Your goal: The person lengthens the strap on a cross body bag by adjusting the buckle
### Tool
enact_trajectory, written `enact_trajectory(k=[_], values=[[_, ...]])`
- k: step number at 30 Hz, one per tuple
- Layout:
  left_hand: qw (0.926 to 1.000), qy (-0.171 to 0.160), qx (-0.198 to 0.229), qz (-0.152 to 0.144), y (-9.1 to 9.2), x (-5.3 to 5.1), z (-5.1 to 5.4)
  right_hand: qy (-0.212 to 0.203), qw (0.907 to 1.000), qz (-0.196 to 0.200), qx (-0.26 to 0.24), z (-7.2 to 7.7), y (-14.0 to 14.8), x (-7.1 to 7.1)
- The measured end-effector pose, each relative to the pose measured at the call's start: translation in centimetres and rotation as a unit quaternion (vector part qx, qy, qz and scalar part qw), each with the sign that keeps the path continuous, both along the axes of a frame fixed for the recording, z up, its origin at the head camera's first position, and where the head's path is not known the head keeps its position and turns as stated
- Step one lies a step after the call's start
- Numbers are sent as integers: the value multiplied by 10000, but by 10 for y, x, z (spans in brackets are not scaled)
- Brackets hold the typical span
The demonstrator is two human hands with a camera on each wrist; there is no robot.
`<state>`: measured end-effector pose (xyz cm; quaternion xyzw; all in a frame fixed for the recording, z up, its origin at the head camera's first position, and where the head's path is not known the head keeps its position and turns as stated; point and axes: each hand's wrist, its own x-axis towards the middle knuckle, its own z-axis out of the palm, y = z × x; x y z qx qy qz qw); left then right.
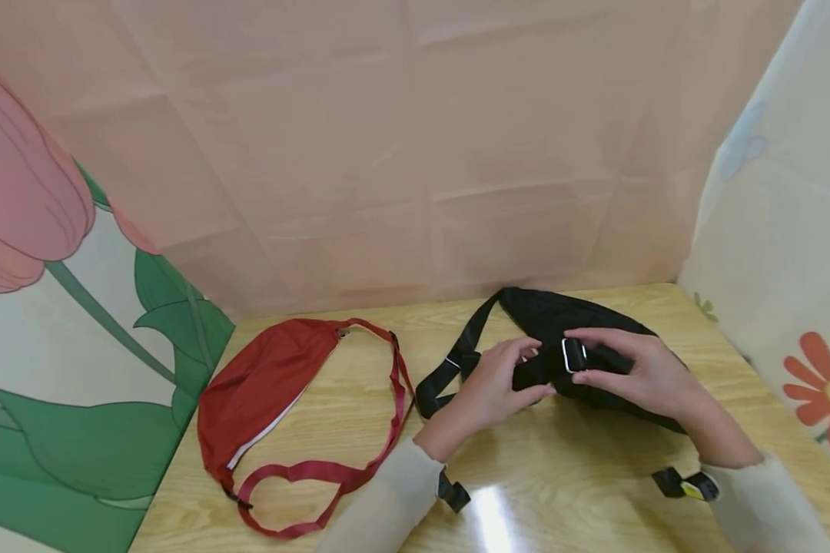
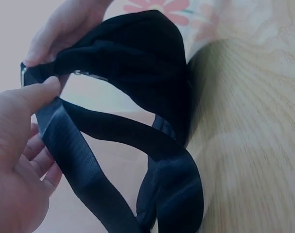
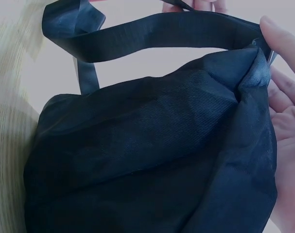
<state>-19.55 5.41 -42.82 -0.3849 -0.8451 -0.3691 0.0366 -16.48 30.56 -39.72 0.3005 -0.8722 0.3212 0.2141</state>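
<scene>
A black waist bag (image 1: 560,311) stands at the back right of the table, its zip partly visible in the left wrist view. My right hand (image 1: 653,375) pinches the end of the bag beside a silver metal buckle (image 1: 565,356), thumb below and fingers above. Just left of the buckle, my left hand (image 1: 491,385) holds the black strap (image 2: 79,155) between thumb and fingers. The strap loops away to the left, with a metal slider (image 1: 451,362) on it. In the right wrist view the bag's body (image 3: 137,131) hides part of my right hand.
On the left of the wooden table (image 1: 526,476) lies a red waist bag (image 1: 270,380) with a white zip. Its red strap (image 1: 349,480) loops toward my left forearm and meets the black strap. A pink backdrop (image 1: 415,153) closes the back, with printed panels at both sides.
</scene>
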Motion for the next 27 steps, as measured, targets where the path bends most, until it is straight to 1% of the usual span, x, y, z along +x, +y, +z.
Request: enact_trajectory(k=[4,7,9,15,19,23,27], values=[[9999,30,-160,3,0,-1,-4,-60,9999,86,-130,1,0,1],[9999,-4,-133,12,0,-2,-5,-107,9997,125,-169,3,-1,1],[9999,-13,-143,0,0,-2,-5,-119,9997,119,-159,3,-1,1],[9990,66,-431,-39,1,-1,-3,-93,9998,98,-128,3,0,0],[9992,106,-383,-33,-1,0,-1,-113,9998,86,-165,3,1,-1],[9996,-37,-290,-23,-4,1,1,-105,9997,39,-204,3,3,-1],[9994,-193,-276,-86,-5,0,1,-112,9997,38,-213,4,3,1]])
